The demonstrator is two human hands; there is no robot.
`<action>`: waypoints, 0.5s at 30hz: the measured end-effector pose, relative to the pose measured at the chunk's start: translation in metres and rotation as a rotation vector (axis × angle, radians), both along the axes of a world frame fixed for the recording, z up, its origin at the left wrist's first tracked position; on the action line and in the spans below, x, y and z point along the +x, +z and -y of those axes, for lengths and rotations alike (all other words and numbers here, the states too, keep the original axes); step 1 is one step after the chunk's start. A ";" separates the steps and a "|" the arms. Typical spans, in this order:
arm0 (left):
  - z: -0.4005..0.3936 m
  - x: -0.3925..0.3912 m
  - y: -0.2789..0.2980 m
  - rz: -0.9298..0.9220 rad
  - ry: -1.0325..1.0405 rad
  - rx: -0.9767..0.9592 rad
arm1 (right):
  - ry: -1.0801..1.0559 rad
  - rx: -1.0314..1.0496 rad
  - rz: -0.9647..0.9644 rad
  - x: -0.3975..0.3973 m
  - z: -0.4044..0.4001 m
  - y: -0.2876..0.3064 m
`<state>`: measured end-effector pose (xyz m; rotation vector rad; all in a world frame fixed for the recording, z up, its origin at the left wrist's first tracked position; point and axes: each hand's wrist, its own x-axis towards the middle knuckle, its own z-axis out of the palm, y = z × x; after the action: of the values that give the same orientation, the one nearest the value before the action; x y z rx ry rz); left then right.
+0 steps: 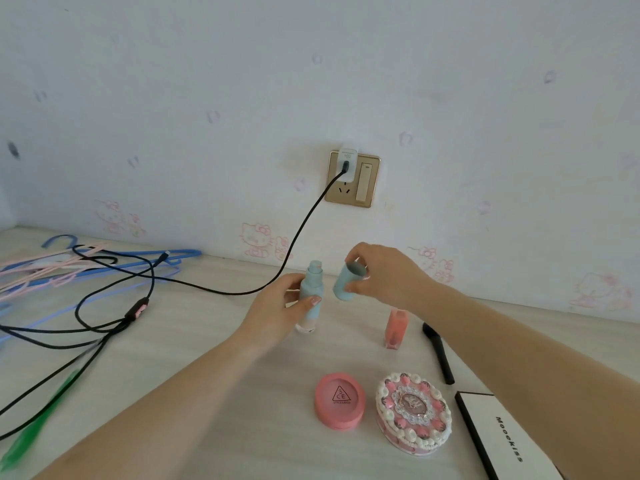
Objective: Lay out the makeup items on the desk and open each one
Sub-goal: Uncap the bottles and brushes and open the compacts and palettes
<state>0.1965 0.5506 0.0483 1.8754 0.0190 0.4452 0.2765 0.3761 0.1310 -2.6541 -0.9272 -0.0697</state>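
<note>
Pale worktop (214,341) under wall socket (352,178). Upright blue bottle (309,299) below socket, gripped by left hand (277,313); blue cap (348,282) pinched beside it in right hand (384,275) fingers (356,289).

Pale blue bottle (309,299), matching cap (347,283). Coral-pink compact (340,400) at 6 o'clock; pink-and-white frilled case (414,412) at 5. Black cable (207,289), blue hangers (104,268) at 9. Pink cat-print wall (485,116).

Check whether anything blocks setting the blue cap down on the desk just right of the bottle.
Nothing visible does. The right hand holds the blue cap above bare desk between the bottle, gripped by the left hand, and the pink tube.
</note>
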 end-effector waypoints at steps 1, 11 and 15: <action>-0.001 0.000 -0.001 -0.003 0.004 -0.002 | 0.013 -0.049 0.015 0.000 -0.004 -0.005; -0.010 0.004 -0.005 0.002 0.061 0.001 | 0.062 -0.192 0.008 0.001 -0.033 -0.040; -0.012 0.005 -0.008 -0.010 0.069 -0.013 | 0.070 -0.193 -0.012 0.001 -0.035 -0.046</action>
<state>0.2017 0.5626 0.0403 1.8686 0.0927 0.4822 0.2779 0.4108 0.0853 -2.7901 -1.0722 0.0547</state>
